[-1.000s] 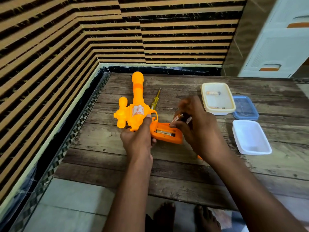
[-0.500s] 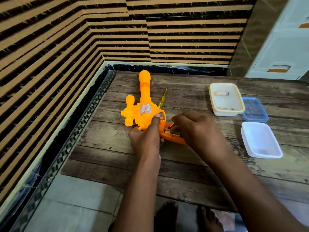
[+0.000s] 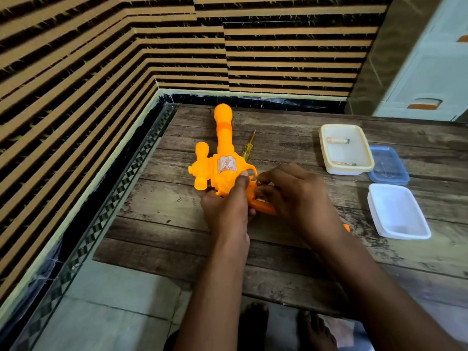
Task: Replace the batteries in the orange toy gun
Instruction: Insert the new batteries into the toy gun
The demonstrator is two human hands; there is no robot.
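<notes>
Orange toy gun (image 3: 222, 160) lies centre frame on the worktop (image 3: 291, 249), my left hand (image 3: 225, 206) gripping its body, right hand (image 3: 291, 196) fingers curled at the open grip bay, likely pressing a battery, so I'd seat it flat, polarity matched.

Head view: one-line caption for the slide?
Left hand steadies the orange toy gun on the wooden table while the right hand works at its open battery compartment.
</notes>
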